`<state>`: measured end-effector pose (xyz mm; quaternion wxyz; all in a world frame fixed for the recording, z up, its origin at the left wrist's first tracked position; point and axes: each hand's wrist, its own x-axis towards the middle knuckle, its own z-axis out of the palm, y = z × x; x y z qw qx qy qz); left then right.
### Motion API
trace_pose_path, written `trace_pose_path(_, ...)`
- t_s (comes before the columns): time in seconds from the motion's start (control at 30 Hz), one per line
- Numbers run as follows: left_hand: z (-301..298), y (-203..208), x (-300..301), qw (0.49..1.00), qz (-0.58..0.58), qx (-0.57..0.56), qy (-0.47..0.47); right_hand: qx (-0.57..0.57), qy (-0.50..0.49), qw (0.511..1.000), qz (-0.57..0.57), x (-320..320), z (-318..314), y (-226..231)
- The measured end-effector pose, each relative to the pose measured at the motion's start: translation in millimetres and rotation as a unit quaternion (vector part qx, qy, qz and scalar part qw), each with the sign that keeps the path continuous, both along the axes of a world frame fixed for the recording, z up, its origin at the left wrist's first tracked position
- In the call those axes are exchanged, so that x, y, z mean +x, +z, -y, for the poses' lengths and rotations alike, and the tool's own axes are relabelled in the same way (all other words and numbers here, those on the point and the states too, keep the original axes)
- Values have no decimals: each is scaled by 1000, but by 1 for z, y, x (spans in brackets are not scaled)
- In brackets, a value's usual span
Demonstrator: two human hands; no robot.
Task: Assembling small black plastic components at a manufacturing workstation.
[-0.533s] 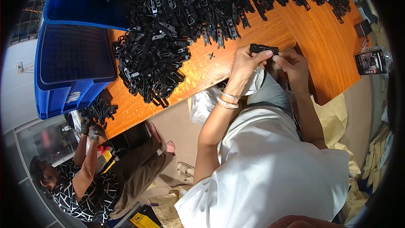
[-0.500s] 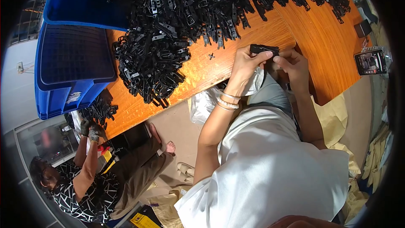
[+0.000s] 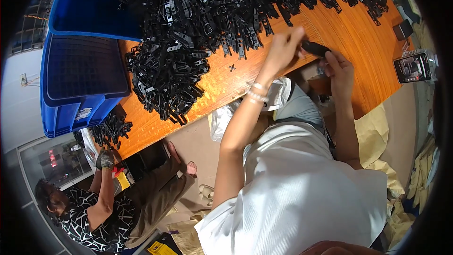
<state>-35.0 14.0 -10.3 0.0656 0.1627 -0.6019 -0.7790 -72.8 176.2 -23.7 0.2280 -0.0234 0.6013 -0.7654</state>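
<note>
A small, dark, elongated black piece (image 3: pixel 315 48) is gripped at one end between the thumb and fingers of my right hand (image 3: pixel 340 70), just above the table's near edge. Its exact kind is too small to make out. To the left of it, my left hand (image 3: pixel 284 51) is raised apart from the piece. Its fingers are slightly blurred but look spread, with nothing seen in them. Beyond both hands lies a large heap of black plastic clip-like parts (image 3: pixel 207 23) with slots. One small cross-shaped black part (image 3: pixel 232 68) lies alone on the wooden table (image 3: pixel 219 80).
Stacked blue crates (image 3: pixel 85 104) stand at the left beside the heap. A phone (image 3: pixel 413 68) is mounted at the right, near a small black box (image 3: pixel 403 30). At lower left a co-worker (image 3: pixel 99 208) in gloves handles parts at the table's end. Brown paper (image 3: pixel 373 132) hangs right.
My left hand has let go of the black piece and moved up and away from it. My right hand still holds the piece, now a little further right. The co-worker's hands moved slightly lower.
</note>
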Motion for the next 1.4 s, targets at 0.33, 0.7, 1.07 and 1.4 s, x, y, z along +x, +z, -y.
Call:
trace_pose_path(0.33, 12, -21, -36, 811, 73, -546, 198, -16, 23, 999, 18, 0, -3, -6)
trace_pose_path(0.7, 6, -3, 31, 993, 105, 24, -48, 17, 97, 991, -93, -5, 11, -2)
trace_pose_path(1.07, 0, 23, 66, 965, 8, -259, -39, -93, 224, 958, -155, 5, 19, 25)
trace_pose_path(1.4, 0, 24, 85, 984, 14, -176, -36, -21, 199, 956, -215, 16, 29, 22)
